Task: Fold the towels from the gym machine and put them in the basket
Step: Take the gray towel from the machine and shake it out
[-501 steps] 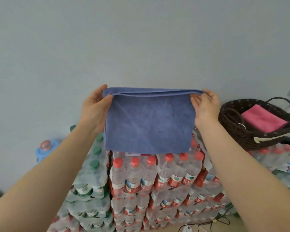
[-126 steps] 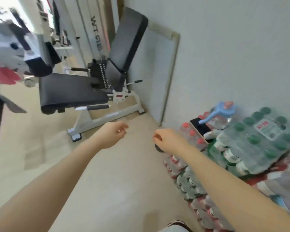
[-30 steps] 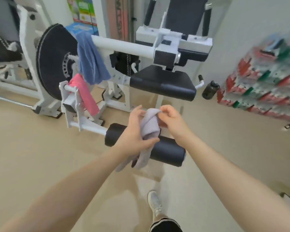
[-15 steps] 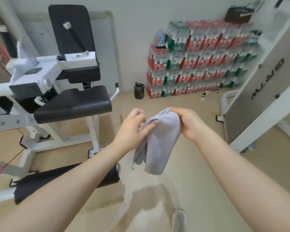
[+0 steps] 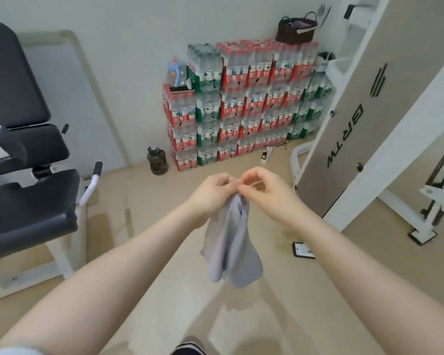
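A pale grey towel [image 5: 231, 247] hangs bunched in the air in front of me, above the floor. My left hand [image 5: 210, 194] grips its top end. My right hand [image 5: 263, 189] is right beside it and pinches the same top edge with fingertips. The dark woven basket [image 5: 296, 34] stands far off on top of the stacked water-bottle packs [image 5: 244, 98], with folded cloth showing inside it. The gym machine's black padded seat [image 5: 26, 201] is at the left.
A dark water jug [image 5: 157, 160] stands on the floor by the bottle stack. A phone [image 5: 303, 250] lies on the floor to my right. A white machine frame with a grey panel [image 5: 364, 106] rises at the right. Beige floor lies between me and the stack.
My view has swung from the gym machine toward the bottle stack and basket. The towel, taken off the machine, now hangs longer from both hands, which have come close together at its top.
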`<state>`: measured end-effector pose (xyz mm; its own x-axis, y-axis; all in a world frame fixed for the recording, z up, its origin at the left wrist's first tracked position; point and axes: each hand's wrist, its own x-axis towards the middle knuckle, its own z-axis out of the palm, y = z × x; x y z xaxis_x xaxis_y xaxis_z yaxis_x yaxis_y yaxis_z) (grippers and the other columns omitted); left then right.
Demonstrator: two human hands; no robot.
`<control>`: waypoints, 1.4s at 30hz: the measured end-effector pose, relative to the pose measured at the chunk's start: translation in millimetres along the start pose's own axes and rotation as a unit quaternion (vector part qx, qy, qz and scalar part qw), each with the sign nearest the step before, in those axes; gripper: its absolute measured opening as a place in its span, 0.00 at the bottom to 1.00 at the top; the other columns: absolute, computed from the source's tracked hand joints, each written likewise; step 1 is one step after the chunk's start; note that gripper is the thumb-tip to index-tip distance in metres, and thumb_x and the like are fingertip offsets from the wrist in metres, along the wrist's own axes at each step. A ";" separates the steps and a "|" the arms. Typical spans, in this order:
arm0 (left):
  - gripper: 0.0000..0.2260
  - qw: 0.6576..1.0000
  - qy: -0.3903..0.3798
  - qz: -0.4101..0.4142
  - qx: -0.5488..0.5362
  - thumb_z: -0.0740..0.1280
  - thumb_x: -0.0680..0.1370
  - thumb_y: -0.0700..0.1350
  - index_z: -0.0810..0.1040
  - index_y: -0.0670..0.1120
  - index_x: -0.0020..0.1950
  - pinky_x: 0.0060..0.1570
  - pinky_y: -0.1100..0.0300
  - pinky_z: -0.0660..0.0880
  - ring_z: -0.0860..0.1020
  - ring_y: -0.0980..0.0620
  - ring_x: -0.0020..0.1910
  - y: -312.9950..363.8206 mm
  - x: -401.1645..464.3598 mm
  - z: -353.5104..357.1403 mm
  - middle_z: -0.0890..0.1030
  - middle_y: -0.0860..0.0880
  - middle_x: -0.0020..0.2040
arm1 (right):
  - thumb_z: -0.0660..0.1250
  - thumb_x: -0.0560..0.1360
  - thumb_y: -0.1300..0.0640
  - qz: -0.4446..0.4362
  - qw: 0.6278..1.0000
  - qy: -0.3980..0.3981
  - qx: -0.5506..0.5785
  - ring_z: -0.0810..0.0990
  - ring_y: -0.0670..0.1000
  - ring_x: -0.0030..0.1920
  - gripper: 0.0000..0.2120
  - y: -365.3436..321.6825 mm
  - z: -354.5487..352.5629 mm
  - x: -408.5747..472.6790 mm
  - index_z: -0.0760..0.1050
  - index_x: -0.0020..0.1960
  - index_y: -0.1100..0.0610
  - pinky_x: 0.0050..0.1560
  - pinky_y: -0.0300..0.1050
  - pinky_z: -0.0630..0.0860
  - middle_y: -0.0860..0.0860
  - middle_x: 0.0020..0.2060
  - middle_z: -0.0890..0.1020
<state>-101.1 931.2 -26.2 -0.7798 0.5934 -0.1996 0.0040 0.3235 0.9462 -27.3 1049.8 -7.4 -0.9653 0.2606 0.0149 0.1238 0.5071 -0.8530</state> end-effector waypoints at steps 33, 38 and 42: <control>0.05 0.955 0.013 0.183 0.235 0.67 0.75 0.41 0.78 0.47 0.39 0.33 0.72 0.65 0.69 0.59 0.31 126.8 703.2 -153.3 0.75 0.52 0.32 | 0.57 0.74 0.67 0.048 0.953 0.207 -0.217 0.74 0.53 0.41 0.09 171.8 -169.1 679.4 0.75 0.48 0.59 0.37 0.46 0.68 0.55 0.42 0.79; 0.04 0.979 0.037 0.094 0.174 0.69 0.74 0.45 0.82 0.47 0.42 0.43 0.57 0.71 0.74 0.51 0.40 144.0 821.6 -161.9 0.80 0.41 0.41 | 0.55 0.73 0.71 0.089 0.961 0.190 -0.181 0.71 0.51 0.36 0.12 204.5 -240.1 794.2 0.74 0.43 0.59 0.31 0.42 0.64 0.52 0.37 0.75; 0.05 0.984 0.009 0.062 0.169 0.68 0.75 0.47 0.81 0.47 0.42 0.44 0.61 0.70 0.74 0.53 0.40 151.5 889.7 -178.5 0.80 0.45 0.40 | 0.52 0.74 0.70 0.155 0.965 0.205 -0.052 0.72 0.52 0.42 0.14 230.3 -273.5 876.6 0.75 0.44 0.58 0.35 0.43 0.67 0.53 0.43 0.76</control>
<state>-906.0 1376.6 -15.0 -0.7709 0.6319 -0.0806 0.3053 0.4776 0.8238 -782.2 1619.7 -48.1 -0.7093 0.7049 -0.0098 0.4351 0.4267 -0.7928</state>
